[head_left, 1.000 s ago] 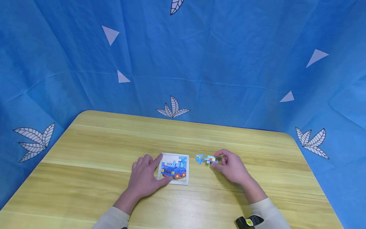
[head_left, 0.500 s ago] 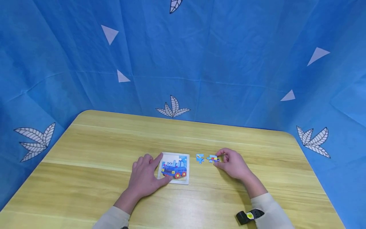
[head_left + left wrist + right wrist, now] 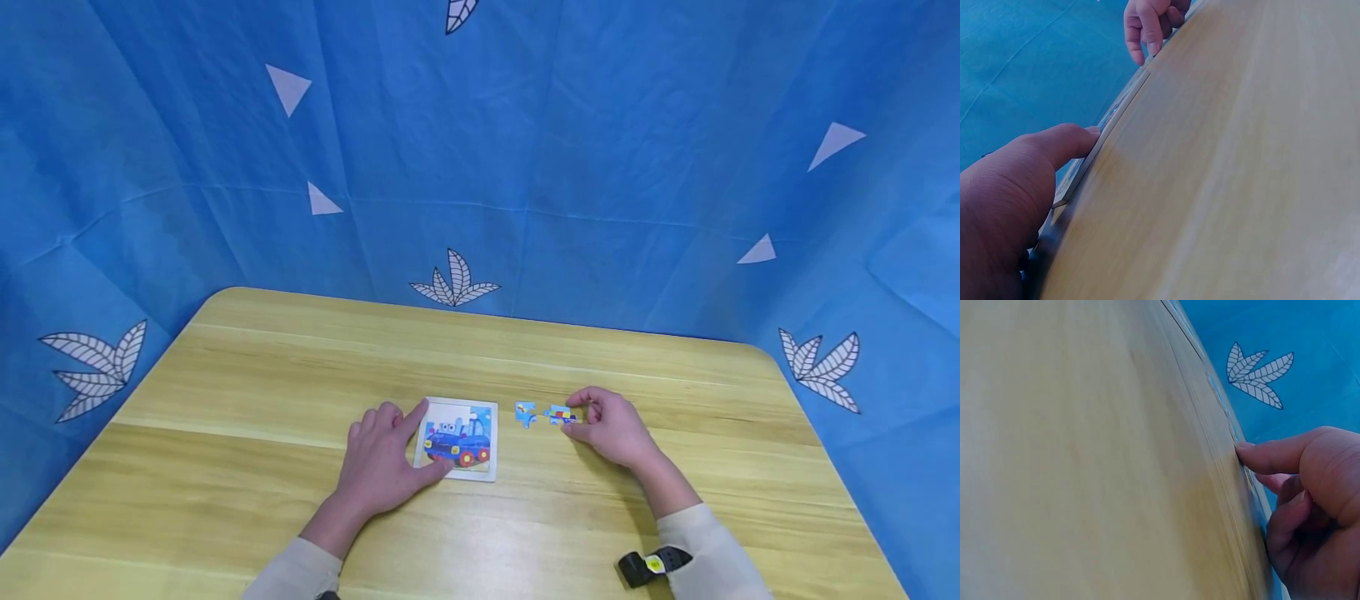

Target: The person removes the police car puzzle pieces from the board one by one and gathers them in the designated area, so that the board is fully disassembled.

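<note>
A jigsaw puzzle tray (image 3: 480,477) with a pale border lies on the table, its picture a blue car with red wheels. White backing shows at its upper left. My left hand (image 3: 381,467) holds the tray from the left, index finger at the upper left corner and thumb on the lower border. To the right, my right hand (image 3: 611,427) pinches a colourful jigsaw piece (image 3: 559,414) between thumb and index finger, low over the table. Just left of that piece lies a blue jigsaw piece (image 3: 523,410). In the right wrist view the thumb (image 3: 1272,455) reaches the tabletop, other fingers curled.
The wooden table (image 3: 262,367) has rounded far corners. Behind it hangs a blue curtain (image 3: 600,167) with white leaves and triangles. A black strap device (image 3: 645,568) is worn at the right sleeve.
My right hand has shifted slightly right with the colourful piece, which has turned a little and come apart from the blue piece. The left hand and tray hold still.
</note>
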Demonstrator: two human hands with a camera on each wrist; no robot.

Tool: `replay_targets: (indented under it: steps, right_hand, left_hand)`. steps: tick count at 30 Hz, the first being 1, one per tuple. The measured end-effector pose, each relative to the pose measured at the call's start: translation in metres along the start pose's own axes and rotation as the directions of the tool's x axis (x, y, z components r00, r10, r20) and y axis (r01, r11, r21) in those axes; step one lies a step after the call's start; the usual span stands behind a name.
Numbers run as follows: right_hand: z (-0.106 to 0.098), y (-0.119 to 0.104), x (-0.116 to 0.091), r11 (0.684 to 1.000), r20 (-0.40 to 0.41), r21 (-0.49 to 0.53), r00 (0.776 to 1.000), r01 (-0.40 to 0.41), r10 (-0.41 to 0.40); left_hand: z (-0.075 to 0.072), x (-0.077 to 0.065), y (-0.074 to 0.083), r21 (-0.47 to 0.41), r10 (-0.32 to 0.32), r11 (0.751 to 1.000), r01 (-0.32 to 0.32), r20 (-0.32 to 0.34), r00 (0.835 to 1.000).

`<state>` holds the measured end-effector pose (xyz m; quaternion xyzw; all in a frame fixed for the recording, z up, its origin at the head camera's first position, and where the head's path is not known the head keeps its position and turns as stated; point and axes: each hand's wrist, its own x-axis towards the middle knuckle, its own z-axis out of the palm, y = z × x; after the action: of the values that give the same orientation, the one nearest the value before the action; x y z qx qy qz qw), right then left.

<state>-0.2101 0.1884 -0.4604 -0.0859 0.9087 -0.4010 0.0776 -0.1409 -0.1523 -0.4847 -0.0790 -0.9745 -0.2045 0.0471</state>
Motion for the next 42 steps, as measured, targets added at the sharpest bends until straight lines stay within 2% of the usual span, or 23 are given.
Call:
replay_targets:
  steps: [6,14,20,29,34,42]
  right_hand:
    - [0.014,-0.013,-0.007,0.999,-0.085,0.054,0.996,0.0,0.004]
    - [0.042,-0.042,-0.017,0.98,-0.156,0.183,0.987,0.074,-0.046]
    - [0.062,-0.058,-0.019,0.974,-0.136,0.208,0.989,0.09,-0.062]
    - [0.083,-0.072,-0.013,0.98,-0.084,0.18,0.994,0.079,-0.065]
    - [0.089,-0.072,-0.009,0.982,-0.064,0.179,0.997,0.059,-0.048]
    - [0.091,-0.072,-0.005,0.994,-0.04,0.104,0.998,0.042,-0.038]
  left_hand:
    - [0.0,0.0,-0.001,0.002,-0.006,1.0,0.006,0.01,1.0]
    - [0.001,-0.001,-0.001,-0.001,-0.003,1.0,0.003,0.002,1.0]
    - [0.001,-0.001,-0.001,-0.006,-0.004,1.0,0.004,0.005,1.0]
    - [0.001,-0.001,-0.002,-0.006,0.007,1.0,-0.007,-0.002,1.0]
    - [0.001,-0.001,-0.002,-0.001,0.009,1.0,-0.009,0.003,1.0]
    - [0.003,0.001,-0.003,0.001,0.015,1.0,-0.015,-0.011,1.0]
